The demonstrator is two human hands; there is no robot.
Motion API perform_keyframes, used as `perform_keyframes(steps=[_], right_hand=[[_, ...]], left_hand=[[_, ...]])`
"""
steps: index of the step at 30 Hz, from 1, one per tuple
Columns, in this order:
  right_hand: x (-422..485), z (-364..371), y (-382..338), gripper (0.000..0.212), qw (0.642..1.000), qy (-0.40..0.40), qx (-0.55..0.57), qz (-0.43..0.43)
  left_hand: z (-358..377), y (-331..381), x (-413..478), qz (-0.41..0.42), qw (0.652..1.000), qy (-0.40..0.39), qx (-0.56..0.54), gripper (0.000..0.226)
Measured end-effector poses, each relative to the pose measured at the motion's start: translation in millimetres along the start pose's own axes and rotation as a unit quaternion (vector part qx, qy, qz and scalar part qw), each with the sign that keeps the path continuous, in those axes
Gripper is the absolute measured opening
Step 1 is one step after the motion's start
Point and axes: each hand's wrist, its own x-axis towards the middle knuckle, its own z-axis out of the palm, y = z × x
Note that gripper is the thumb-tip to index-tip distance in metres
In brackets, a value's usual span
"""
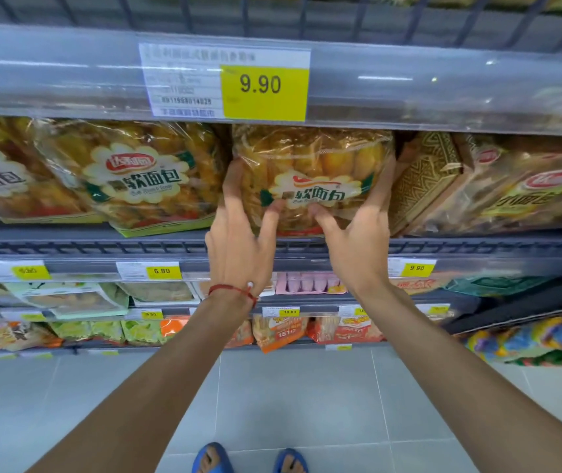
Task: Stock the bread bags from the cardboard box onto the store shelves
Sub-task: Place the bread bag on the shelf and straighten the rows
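While both hands' grips [238, 244] [361, 240] clasp the bread bag [313, 179], neighbouring bags [136, 179] crowd it left and right.

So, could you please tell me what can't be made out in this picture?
Head view only:
- Cardboard box: out of frame.
- Top of the bread bag: hidden by the shelf edge.
- Small print on the price tag: blurred.
- Right hand fingertips: behind the bag.

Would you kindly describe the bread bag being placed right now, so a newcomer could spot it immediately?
Find the large yellow 9.90 price tag on the upper shelf edge; the bread bag stands directly beneath it. It is the only bag gripped from both sides, by the left hand and the right hand, unlike the untouched matching bag to its left.
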Motion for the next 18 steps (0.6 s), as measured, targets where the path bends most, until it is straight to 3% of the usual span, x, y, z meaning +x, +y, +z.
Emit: perform_keyframes(steps=[6, 10, 18], right_hand=[[-22.9, -1.9, -7.1, 0.107, 1.000, 0.013, -0.008, 0.015], [-85.0, 12.7, -21.6, 0.092, 0.998, -0.023, 0.007, 0.059], [-124.4, 62.1, -78.6, 0.057, 0.989, -0.139, 0.043, -0.004]], left_hand=[[-9.0, 2.5, -9.8, 0.012, 0.999, -0.037, -0.001, 0.069], [-25.5, -7.8, -22.6, 0.014, 0.999, -0.044, -0.011, 0.071], [-92.6, -46.8, -7.8, -0.014, 0.993, 0.114, 0.017, 0.042]])
